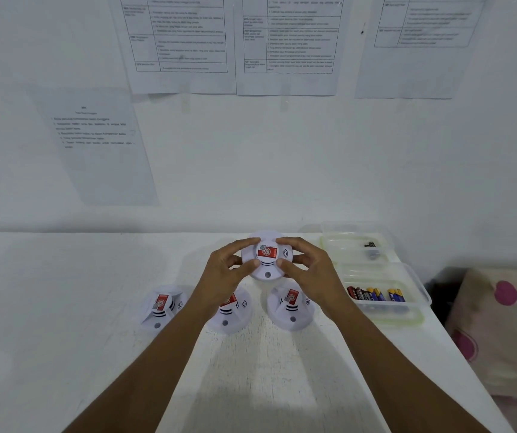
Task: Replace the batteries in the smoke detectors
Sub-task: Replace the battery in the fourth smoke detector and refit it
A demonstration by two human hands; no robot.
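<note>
A round white smoke detector [266,260] with a red label is held above the white table [63,307], label side up. My left hand [226,270] grips its left rim and my right hand [305,267] grips its right rim, fingers curled over the top. Three more white detectors sit on the table below: one at the left [162,307], one in the middle [230,314] partly under my left forearm, one at the right [291,307]. A clear tub [388,304] to the right holds several batteries [375,294].
A second clear tub [354,245] behind the first holds a few dark items. Printed sheets [285,42] hang on the white wall close behind the table. A cushion with pink dots [500,323] lies past the table's right edge.
</note>
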